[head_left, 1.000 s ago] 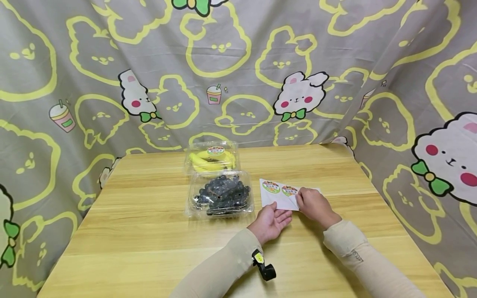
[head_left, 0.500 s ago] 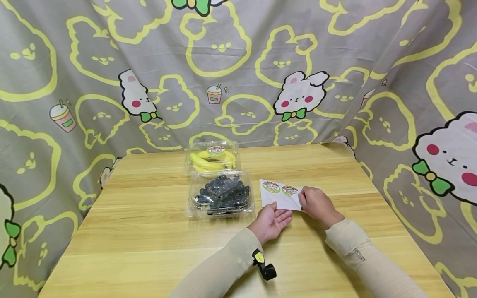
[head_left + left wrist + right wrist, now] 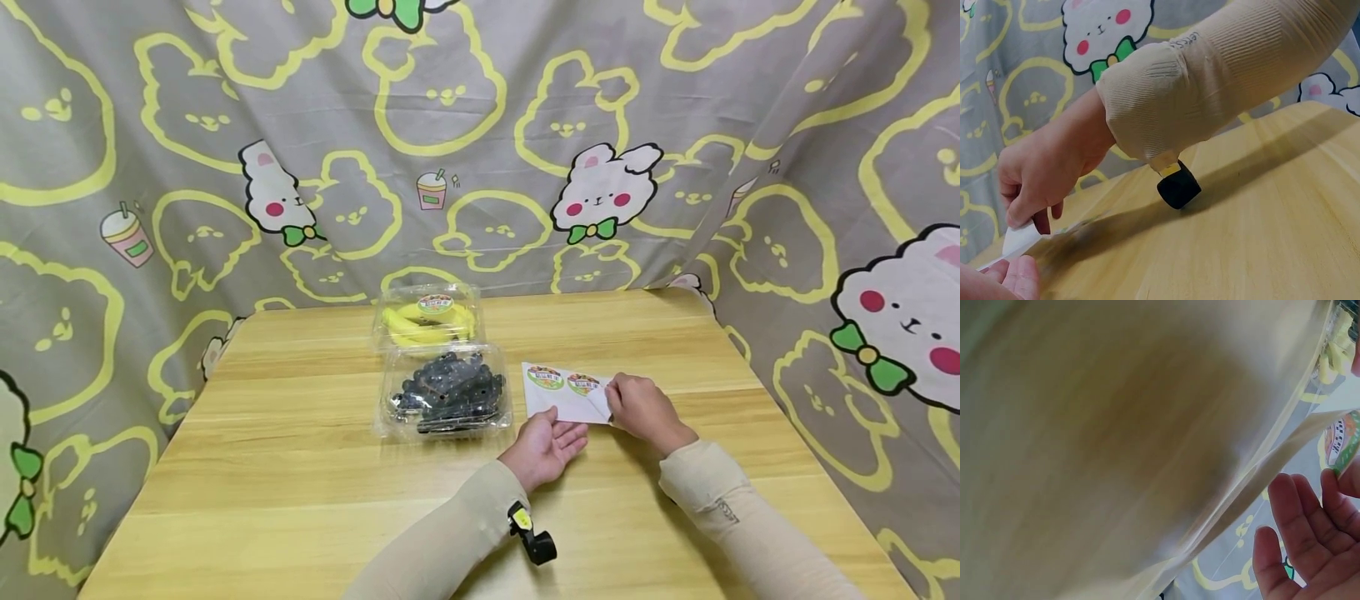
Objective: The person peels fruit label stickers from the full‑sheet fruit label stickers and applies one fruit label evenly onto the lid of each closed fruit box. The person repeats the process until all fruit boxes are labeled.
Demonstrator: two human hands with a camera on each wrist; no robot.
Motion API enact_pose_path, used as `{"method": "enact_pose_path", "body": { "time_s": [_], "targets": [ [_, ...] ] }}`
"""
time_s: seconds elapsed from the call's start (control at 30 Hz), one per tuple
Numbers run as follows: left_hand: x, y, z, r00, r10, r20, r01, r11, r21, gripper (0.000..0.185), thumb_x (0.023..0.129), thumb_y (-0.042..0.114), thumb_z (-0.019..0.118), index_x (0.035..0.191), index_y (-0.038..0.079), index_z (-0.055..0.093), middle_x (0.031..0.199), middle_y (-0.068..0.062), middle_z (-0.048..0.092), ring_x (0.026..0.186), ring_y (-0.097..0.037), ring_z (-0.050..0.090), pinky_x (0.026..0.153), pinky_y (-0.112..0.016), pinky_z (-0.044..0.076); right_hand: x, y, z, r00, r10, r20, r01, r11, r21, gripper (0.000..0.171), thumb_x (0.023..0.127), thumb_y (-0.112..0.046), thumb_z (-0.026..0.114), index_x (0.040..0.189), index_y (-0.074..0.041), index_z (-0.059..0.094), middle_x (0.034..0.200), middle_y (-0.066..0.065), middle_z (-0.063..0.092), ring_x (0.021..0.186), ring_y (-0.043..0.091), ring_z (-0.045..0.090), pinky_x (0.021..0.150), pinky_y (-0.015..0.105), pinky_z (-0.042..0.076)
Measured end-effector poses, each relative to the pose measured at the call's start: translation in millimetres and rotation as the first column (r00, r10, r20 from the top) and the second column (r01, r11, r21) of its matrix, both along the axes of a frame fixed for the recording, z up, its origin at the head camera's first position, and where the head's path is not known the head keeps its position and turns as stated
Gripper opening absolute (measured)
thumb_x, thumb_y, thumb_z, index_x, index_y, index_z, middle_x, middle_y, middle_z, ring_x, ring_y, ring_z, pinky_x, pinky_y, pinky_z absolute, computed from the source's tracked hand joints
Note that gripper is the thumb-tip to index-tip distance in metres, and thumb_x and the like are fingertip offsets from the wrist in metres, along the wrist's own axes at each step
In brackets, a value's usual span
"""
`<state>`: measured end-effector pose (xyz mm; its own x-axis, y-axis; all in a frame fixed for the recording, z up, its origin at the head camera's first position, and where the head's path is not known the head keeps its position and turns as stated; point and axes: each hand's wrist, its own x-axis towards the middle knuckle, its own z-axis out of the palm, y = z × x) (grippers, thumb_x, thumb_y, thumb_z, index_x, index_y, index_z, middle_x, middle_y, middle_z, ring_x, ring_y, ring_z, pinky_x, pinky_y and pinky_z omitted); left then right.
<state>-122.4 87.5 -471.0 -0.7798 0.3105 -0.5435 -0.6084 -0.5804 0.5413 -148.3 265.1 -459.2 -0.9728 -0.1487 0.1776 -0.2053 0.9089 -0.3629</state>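
Observation:
A white sheet (image 3: 555,407) bearing two round printed fruit stickers (image 3: 583,383) is raised in front of the person, right of the boxes. The left hand (image 3: 543,450) is palm up at its lower edge, thumb over the sheet and the other fingers stretched out below. At the sheet's right end the right hand (image 3: 641,408) pinches the corner, which is folded back diagonally beside the right sticker. The left wrist view shows the right hand (image 3: 1050,165) from the side, its fingertips on the white sheet (image 3: 1021,240). A round sticker (image 3: 1339,440) appears close to fingertips in the right wrist view.
Left of the sheet stands a clear plastic box of dark grapes (image 3: 450,392). Behind it is another clear box with bananas (image 3: 431,325), a round label (image 3: 435,303) on its lid. A patterned curtain (image 3: 480,225) surrounds the wooden table (image 3: 300,500).
The right hand has shifted slightly right, pulling the folded corner away from the right sticker and uncovering more white beside it. The left hand and both boxes keep their places.

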Motion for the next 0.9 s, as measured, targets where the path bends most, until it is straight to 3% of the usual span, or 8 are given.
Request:
{"method": "enact_pose_path", "body": {
  "time_s": [0.9],
  "targets": [
    [-0.9,-2.6,2.0,1.0,0.0,-0.003,0.0,1.0,-0.011,0.05,0.106,0.019,0.033,0.137,-0.02,0.03,0.14,-0.037,0.037,0.129,-0.043,0.043,0.104,-0.046,0.041,-6.2,12.0,6.2,0.999,-0.03,0.022,0.03,1.0,0.009,0.018,0.094,-0.01,0.052,0.085,0.002,0.063,0.076,0.011,0.063,0.062,0.022,0.054,0.054,0.039,0.048]
  ]
}}
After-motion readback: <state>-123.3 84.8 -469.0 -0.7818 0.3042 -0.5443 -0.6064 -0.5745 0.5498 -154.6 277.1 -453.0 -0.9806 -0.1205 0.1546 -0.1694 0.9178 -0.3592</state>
